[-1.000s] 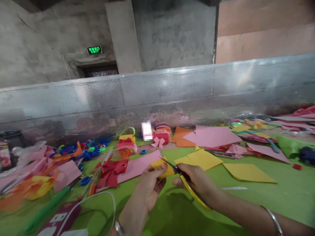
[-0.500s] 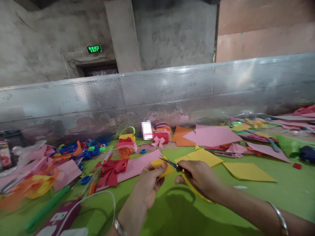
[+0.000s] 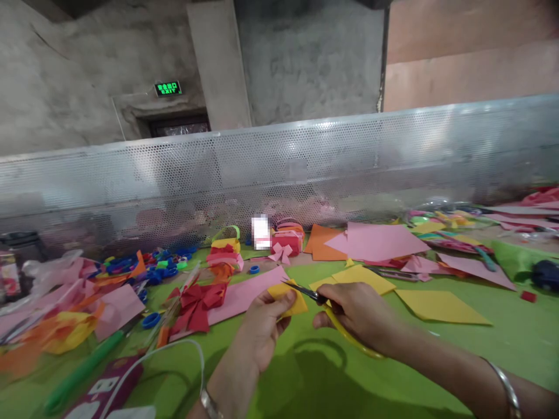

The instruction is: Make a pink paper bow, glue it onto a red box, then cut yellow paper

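Between the thumb and fingers of my left hand [image 3: 266, 326] is a small folded piece of yellow paper [image 3: 297, 304]. My right hand [image 3: 360, 314] is closed around yellow-handled scissors [image 3: 347, 336]. Their dark blades point left and lie at the upper edge of the folded paper; I cannot tell whether they are cutting into it. Left of my hands, a red paper bow [image 3: 203, 302] rests partly on a pink paper strip [image 3: 248, 291]. Yellow sheets [image 3: 367, 280] lie just beyond my right hand.
A perforated metal panel [image 3: 262, 169] runs behind the green table [image 3: 305, 384]. Pink sheets [image 3: 384, 241] and an orange sheet [image 3: 325, 241] lie at the back. On the left are blue tape rings [image 3: 151, 320], paper scraps [image 3: 65, 331], a green-handled tool [image 3: 82, 372] and a purple power strip [image 3: 107, 387] with a white cable.
My right hand and the scissors have shifted slightly right and down. My left hand keeps the folded yellow paper in nearly the same place.
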Motion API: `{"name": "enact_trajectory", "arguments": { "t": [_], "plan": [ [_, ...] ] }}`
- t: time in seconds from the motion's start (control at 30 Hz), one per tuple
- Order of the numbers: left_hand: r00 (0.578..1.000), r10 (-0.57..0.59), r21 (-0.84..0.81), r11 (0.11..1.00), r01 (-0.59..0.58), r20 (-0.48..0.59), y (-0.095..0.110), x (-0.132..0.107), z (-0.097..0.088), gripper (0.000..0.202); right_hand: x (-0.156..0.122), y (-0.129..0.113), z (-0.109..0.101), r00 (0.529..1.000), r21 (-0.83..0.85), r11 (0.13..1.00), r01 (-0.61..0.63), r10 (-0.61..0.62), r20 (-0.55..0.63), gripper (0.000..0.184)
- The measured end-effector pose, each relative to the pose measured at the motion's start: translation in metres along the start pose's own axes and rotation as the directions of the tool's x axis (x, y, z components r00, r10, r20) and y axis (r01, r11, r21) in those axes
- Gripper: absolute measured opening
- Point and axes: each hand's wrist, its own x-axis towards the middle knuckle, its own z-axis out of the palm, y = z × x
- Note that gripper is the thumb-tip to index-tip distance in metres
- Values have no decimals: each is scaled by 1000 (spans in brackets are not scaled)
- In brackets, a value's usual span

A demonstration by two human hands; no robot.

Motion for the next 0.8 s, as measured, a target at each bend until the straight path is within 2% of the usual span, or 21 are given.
{"name": "enact_trajectory", "arguments": {
  "t": [0.23,0.5,0.63,0.8],
  "plan": [
    [1000,6,51,999,-7,10,2,1,0,38,-1,-1,-7,1000,-28,1000,10,-10,3,41],
    [980,150,215,961,-176,130,4,6,-5,31,-1,8,-10,998,-119,991,60,-61,-2,34],
    [975,155,233,954,-189,156,4,7,-7,29,-1,10,-9,996,-138,986,93,-94,3,32],
    [971,169,269,940,-209,167,3,6,-7,24,-1,5,-9,997,-97,992,74,-72,19,34]
  ]
}}
